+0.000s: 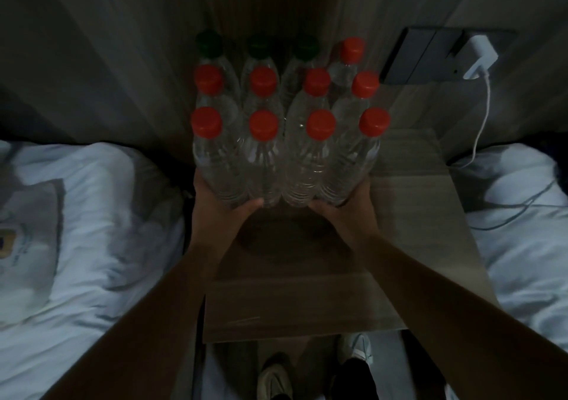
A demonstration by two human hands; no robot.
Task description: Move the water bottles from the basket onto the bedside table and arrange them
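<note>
now the arranging step: twelve bottles (289, 141) stand in rows at the table's (408, 245) back left, the left hand (221, 209) and right hand (341, 212) cupped against the front row; next probably squaring rows; basket unseen

We stood in a dim room. A wood-grain desk (430, 230) sat between two beds with rumpled white bedding, one at left (92, 230) and one at right (528, 245). Behind it hung pale pleated curtains (107, 61). On the wall at right, a dark socket panel (424, 55) held a white charger (481, 58), its cable (482, 116) trailing onto the right bed.
</note>
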